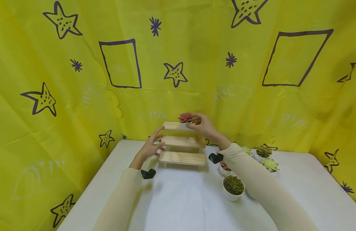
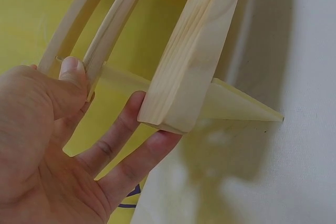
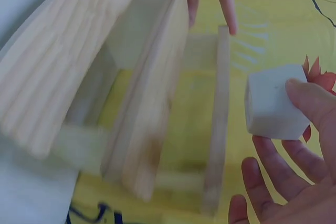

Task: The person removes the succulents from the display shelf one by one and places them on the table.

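Note:
My right hand [image 1: 205, 125] pinches a small white pot [image 3: 275, 102] between thumb and fingers. A red succulent [image 1: 185, 117] grows in it. In the right wrist view a gap shows between the pot's base and the top shelf [image 3: 216, 129] of a three-tier wooden stand [image 1: 182, 158]. My left hand [image 1: 150, 147] is at the left end of this stand, its fingers spread. In the left wrist view the thumb lies against the end of the middle shelf [image 2: 113, 30], and two fingertips touch the end of the bottom shelf [image 2: 181, 72].
Right of the stand, a green succulent in a white pot [image 1: 233, 189] stands in front of a reddish one [image 1: 225, 168], partly behind my right sleeve. Several more potted succulents, including a dark green one [image 1: 263, 151], are farther right. A yellow patterned curtain [image 1: 195, 38] hangs behind the white table [image 1: 178, 205].

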`<state>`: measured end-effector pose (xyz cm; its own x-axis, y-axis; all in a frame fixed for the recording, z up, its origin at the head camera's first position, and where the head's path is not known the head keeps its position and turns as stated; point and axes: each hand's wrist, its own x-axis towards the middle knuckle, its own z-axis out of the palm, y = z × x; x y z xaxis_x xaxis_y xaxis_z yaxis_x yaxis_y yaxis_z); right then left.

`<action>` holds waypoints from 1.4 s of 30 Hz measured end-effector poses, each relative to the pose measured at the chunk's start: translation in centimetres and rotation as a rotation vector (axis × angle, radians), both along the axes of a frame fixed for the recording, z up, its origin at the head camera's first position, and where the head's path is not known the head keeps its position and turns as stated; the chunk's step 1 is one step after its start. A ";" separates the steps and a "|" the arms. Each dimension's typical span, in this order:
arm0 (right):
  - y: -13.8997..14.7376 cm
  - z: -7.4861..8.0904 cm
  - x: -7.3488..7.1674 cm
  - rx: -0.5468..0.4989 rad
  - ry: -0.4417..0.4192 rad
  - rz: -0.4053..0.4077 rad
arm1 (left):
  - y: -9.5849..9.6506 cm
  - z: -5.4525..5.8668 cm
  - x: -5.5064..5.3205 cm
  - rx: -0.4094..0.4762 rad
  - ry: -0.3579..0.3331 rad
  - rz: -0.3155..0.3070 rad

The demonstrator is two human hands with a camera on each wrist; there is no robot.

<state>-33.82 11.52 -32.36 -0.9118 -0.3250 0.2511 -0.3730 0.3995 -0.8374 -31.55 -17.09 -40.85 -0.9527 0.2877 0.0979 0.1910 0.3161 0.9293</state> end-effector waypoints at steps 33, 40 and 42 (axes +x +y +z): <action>13.7 -0.6 8.0 0.172 0.062 0.033 | 0.2 0.1 0.4 -0.005 0.002 0.004; 17.5 -1.5 9.8 0.191 0.059 0.000 | 0.2 0.4 0.7 0.013 0.006 -0.025; 18.6 -1.7 10.4 0.200 0.048 -0.009 | 0.1 0.4 0.7 0.017 0.005 -0.024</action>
